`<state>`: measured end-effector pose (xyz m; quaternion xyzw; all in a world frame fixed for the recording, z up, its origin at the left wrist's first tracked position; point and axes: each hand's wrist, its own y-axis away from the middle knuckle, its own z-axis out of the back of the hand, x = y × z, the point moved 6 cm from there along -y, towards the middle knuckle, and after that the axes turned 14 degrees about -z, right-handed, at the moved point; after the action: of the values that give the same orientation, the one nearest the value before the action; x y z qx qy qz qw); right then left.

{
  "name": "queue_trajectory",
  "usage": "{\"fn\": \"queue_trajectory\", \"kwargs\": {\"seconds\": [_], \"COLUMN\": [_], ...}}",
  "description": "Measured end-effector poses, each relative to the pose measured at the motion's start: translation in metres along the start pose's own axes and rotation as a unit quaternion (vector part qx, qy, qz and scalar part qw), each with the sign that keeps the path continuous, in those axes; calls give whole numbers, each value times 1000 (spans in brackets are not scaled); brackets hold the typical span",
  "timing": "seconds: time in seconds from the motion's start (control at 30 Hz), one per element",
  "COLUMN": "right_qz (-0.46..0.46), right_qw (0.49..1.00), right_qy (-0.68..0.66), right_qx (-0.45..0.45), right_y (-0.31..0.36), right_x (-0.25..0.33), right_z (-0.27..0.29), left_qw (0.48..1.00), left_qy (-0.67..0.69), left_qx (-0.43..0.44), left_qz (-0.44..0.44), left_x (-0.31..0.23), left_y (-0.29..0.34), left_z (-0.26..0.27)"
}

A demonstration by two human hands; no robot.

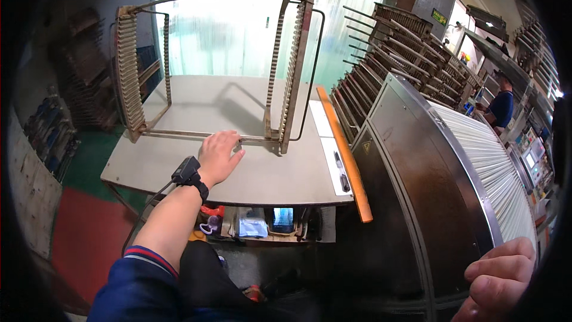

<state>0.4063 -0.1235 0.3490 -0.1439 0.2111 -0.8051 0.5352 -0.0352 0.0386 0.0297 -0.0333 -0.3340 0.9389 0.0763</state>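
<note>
A slotted metal rack (294,77) stands on a pale worktable (161,167), with toothed side rails joined by thin bars. My left hand (220,154) is at the rack's near lower bar, its fingers bent over the bar and the thumb out to the right. A black device is strapped round my left wrist. At the lower right, my right hand (500,280) is raised in front of the dark machine cabinet (441,167), its fingers curled together. Nothing shows in it, and its palm side is partly hidden.
An orange strip (345,155) edges the table's right side, beside a black pen (341,172) on white paper. Stacked metal racks (405,53) stand behind the cabinet. Below the tabletop, a shelf holds a phone (282,219) and a pale packet (252,226). A person (500,104) stands far right.
</note>
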Motion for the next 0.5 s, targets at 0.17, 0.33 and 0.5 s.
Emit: {"fn": "queue_trajectory", "kwargs": {"seconds": [0.17,0.33,0.5], "right_qz": [1,-33,-134], "right_qw": [1000,997,915], "right_qy": [12,57,-131], "right_qx": [-26,-43,-357], "right_y": [10,20,129], "right_x": [-11,-17,-71], "right_z": [-10,-8,-74], "left_qw": [999,999,996], "left_qy": [39,39,38], "left_qx": [-23,-37,-74], "left_qz": [21,1,-25], "left_x": [1,-3,-7], "left_y": [3,1,3], "left_z": [2,11,19]}}
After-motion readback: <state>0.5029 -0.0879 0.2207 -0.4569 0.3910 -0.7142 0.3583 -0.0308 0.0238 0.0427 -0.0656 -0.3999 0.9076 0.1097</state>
